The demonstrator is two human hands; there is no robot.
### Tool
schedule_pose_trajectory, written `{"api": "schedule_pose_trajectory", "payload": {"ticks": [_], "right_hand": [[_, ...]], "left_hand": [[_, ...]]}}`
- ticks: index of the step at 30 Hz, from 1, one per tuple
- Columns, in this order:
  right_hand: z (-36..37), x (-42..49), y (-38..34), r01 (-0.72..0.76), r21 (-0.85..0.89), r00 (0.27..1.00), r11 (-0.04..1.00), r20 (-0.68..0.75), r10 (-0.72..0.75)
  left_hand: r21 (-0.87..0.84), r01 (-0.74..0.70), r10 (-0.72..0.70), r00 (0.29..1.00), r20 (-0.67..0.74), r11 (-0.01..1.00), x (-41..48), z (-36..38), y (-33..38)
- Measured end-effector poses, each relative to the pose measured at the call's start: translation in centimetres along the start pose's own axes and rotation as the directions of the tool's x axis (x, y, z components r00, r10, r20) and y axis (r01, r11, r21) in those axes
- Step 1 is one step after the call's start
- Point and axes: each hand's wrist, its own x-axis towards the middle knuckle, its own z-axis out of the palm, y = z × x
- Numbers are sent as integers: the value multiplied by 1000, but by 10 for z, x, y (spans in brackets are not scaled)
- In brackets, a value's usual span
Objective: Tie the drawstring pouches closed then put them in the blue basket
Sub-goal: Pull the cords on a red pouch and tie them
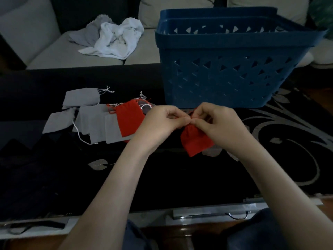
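The red pouch [195,141] hangs at table centre, its gathered neck pinched by the fingertips of the left hand [162,121] and right hand [218,121], cords hidden. A slackened pinch could let the knot slip loose. The blue basket [225,78] stands at one o'clock, the untied pouches [97,121] at nine.

Dark table [180,177], silver floral pattern. Toward far right edge: blue basket [225,73], upright. Left of centre: heap of flat grey pouches [97,123], white cords [79,132] trailing onto table; red pouch [128,120] atop heap's right side.
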Motion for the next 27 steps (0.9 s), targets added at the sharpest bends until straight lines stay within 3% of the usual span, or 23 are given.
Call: {"api": "schedule_pose_trajectory", "payload": {"ticks": [6,12,15,18,22,24,27], "right_hand": [[4,1,2,-86,60,992,995,-84,91],[8,3,2,-164,65,980,984,-99,170],[6,3,0,-200,186,974,962,-67,215],[0,1,-4,-212,395,975,894,21,222],[-8,-1,-3,-213,610,977,764,140,160],[-10,-1,-2,-170,600,985,782,121,121],[-9,-2,-2,-21,459,999,888,-18,33]], "left_hand": [[270,-83,99,994,-46,959,2,4,2],[600,-233,333,941,-59,765,3,19,-1],[681,-315,468,883,-46,661,3,22,-7],[667,-390,556,830,-43,634,4,18,-10],[571,-447,594,800,-89,688,3,14,-7],[518,-462,595,795,-119,720,0,15,-4],[403,-463,554,820,-144,789,-1,16,-2]]}}
